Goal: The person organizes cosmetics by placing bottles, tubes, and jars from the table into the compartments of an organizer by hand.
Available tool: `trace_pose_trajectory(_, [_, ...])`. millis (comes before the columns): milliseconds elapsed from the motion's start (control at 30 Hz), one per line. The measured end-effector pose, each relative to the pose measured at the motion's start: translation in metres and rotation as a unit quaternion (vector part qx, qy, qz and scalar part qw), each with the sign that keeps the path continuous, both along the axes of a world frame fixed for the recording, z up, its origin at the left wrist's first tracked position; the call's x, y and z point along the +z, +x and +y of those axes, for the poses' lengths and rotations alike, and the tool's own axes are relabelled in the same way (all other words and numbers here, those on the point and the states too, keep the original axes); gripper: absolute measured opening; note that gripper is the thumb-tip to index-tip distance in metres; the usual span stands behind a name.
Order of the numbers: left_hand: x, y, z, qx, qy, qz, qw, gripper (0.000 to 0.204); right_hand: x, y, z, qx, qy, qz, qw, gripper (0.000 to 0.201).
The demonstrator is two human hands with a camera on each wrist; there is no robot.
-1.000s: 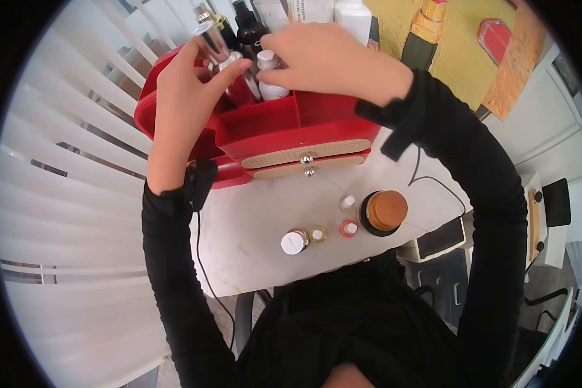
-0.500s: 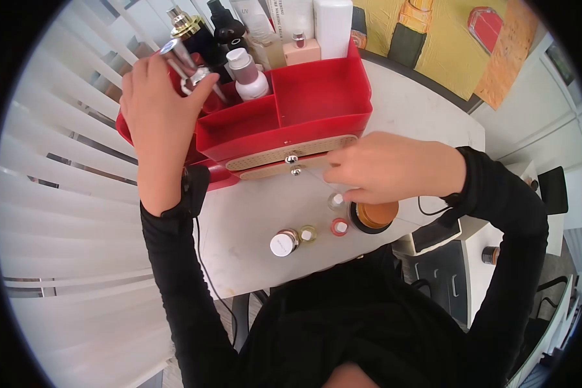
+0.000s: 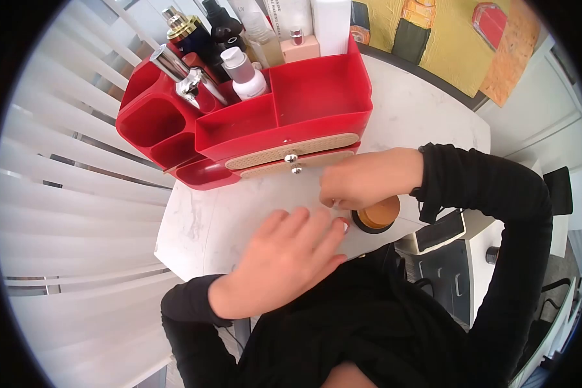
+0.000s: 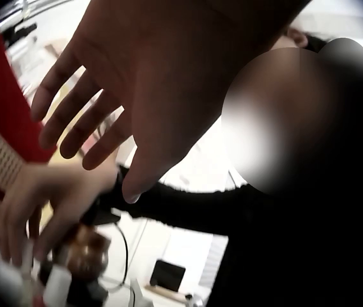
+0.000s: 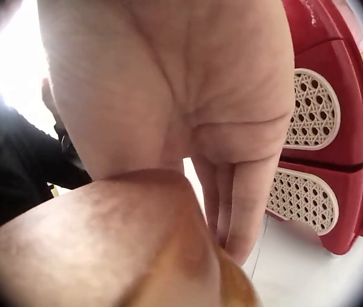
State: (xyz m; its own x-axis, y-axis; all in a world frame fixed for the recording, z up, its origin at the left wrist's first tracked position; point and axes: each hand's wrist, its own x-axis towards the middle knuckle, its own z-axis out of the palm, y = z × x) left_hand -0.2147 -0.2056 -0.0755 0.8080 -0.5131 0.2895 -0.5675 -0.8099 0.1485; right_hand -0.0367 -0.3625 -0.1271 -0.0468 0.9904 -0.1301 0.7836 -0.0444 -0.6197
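While the left hand [image 3: 284, 255] hovers flat-fingered, the right hand [image 3: 362, 178] pinches something unseen beside the jar [image 3: 380, 216].

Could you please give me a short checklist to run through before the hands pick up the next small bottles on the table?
1. Left hand free, fingers spread: ok.
2. Right hand reaching down beside the brown-lidded jar: ok.
3. What the right hand's fingers grip: cannot tell.
4. Small bottles under the hands visible: not ok, hidden.
5. Red organizer front compartment has room: ok.
6. Silver bottle inside the organizer, leaning: ok.
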Motion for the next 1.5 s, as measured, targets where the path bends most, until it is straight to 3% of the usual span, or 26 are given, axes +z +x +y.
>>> trace_pose_trajectory(100, [-0.038,-0.005,-0.013,0.017,0.092,0.007,0.996,0.052,0.015,-0.001,0.009,0.035,-0.067,-0.075,0.994,0.013])
trace_pose_trajectory(233, [-0.078,-0.001,-0.022,0.055,0.204,-0.058,0.976,0.054,0.009,0.006,0.006,0.028,-0.066,-0.071,0.995,0.015])
trace_pose_trajectory(300, [-0.081,0.001,-0.023,0.046,0.212,-0.065,0.974,0.053,0.017,0.008,-0.001,-0.025,0.033,-0.006,0.999,0.015])
trace_pose_trajectory(333, [-0.082,0.003,-0.024,0.039,0.22,-0.071,0.972,0.052,0.025,0.01,-0.003,-0.026,0.032,-0.007,0.999,0.015])
trace_pose_trajectory(433, [-0.084,0.007,-0.025,0.023,0.222,-0.068,0.972,0.052,0.053,0.012,-0.007,-0.023,0.057,-0.027,0.998,0.015])
trace_pose_trajectory(533, [-0.09,0.01,-0.024,0.009,0.184,-0.048,0.982,0.044,0.088,0.014,-0.02,-0.034,0.177,-0.086,0.98,0.012])
trace_pose_trajectory(600, [-0.094,0.011,-0.025,0.013,0.165,-0.036,0.986,0.039,0.119,0.015,-0.02,-0.052,0.175,-0.108,0.977,0.012])
trace_pose_trajectory(667, [-0.098,0.012,-0.026,0.011,0.147,-0.025,0.989,0.035,0.136,0.021,-0.018,-0.153,0.241,-0.17,0.943,0.014])
trace_pose_trajectory(800, [-0.102,0.013,-0.027,0.008,0.099,-0.007,0.995,0.03,0.114,0.046,0.012,-0.183,0.329,-0.214,0.901,0.015])
trace_pose_trajectory(867, [-0.101,0.014,-0.026,-0.002,0.081,0.001,0.997,0.031,0.103,0.057,0.027,-0.179,0.297,-0.285,0.894,0.013])
trace_pose_trajectory(967, [-0.098,0.014,-0.025,-0.023,0.08,0.007,0.997,0.031,0.088,0.064,0.046,-0.227,0.238,-0.262,0.908,0.012])
trace_pose_trajectory(1033, [-0.098,0.016,-0.025,-0.043,0.047,-0.012,0.998,0.032,0.086,0.07,0.054,-0.209,0.255,-0.249,0.911,0.012])
trace_pose_trajectory(1200, [-0.074,0.014,-0.024,-0.04,-0.017,0.008,0.999,0.029,0.08,0.074,0.059,-0.186,0.276,-0.208,0.92,0.02])
trace_pose_trajectory(1333, [-0.041,0.01,-0.015,-0.001,-0.104,0.005,0.995,0.031,0.087,0.058,0.045,-0.21,0.342,-0.214,0.891,0.027])
trace_pose_trajectory(1400, [-0.006,0.011,-0.005,0.017,-0.106,-0.016,0.994,0.031,0.099,0.051,0.033,-0.222,0.365,-0.236,0.873,0.027])
trace_pose_trajectory(1500, [0.038,0.026,0.021,0.075,-0.103,-0.104,0.986,0.033,0.117,0.043,0.016,-0.189,0.378,-0.166,0.891,0.025])
